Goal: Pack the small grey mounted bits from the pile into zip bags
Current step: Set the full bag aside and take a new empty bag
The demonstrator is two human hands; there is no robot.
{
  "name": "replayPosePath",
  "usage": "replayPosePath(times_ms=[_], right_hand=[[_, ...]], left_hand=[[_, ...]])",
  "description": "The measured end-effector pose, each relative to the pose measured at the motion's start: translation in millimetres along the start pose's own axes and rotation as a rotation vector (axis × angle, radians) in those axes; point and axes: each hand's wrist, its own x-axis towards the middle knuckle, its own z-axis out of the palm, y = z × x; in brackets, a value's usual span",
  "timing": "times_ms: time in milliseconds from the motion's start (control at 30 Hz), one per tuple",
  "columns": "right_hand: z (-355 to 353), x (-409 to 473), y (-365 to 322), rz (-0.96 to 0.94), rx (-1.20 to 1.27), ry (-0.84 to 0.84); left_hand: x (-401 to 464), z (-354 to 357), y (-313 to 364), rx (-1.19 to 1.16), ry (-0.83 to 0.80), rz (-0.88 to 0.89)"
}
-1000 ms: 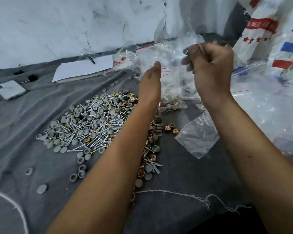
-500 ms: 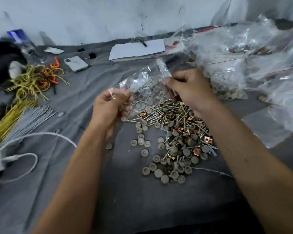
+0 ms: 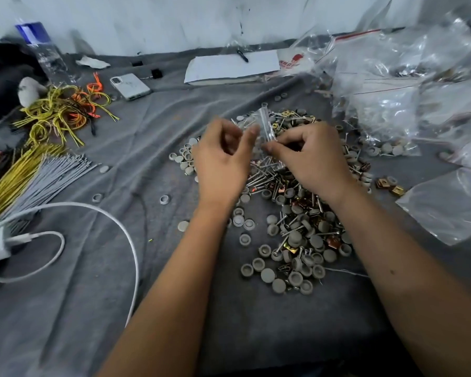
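A pile of small grey round bits [image 3: 294,240], mixed with metal screws and copper-coloured clips, lies on the grey cloth in the middle. Above its far part both hands hold one small clear zip bag [image 3: 265,131]. My left hand [image 3: 223,161] pinches the bag's left edge between thumb and fingers. My right hand [image 3: 313,159] pinches its right edge with curled fingers. The bag looks empty, and its lower part is hidden between the hands.
Heaps of clear zip bags [image 3: 392,85], some filled, crowd the right side. A white notebook [image 3: 231,66] and a phone [image 3: 129,86] lie at the back. Yellow and orange wires [image 3: 63,112], grey ties [image 3: 52,172] and a white charger cable [image 3: 101,213] occupy the left.
The hands came down from the bag heap at the back right with one small bag and now hold it low over the pile. The view swung left.
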Motion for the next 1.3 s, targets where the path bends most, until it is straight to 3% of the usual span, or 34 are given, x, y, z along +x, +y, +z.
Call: replayPosePath(times_ms=[133,467,867,1300], right_hand=[[7,-2,-3,-0.073,-0.031,0.043],[9,-3,2,-0.161,-0.171,0.029],[6,-4,-1,-0.146,-0.041,0.056],[4,-10,-5,-0.158,0.024,-0.205]], left_hand=[[-6,6,-4,-0.042,-0.113,-0.054],[-3,4,-6,-0.114,-0.190,-0.121],[3,2,-14,-0.387,-0.215,-0.308],[3,1,-10,-0.473,-0.255,-0.334]])
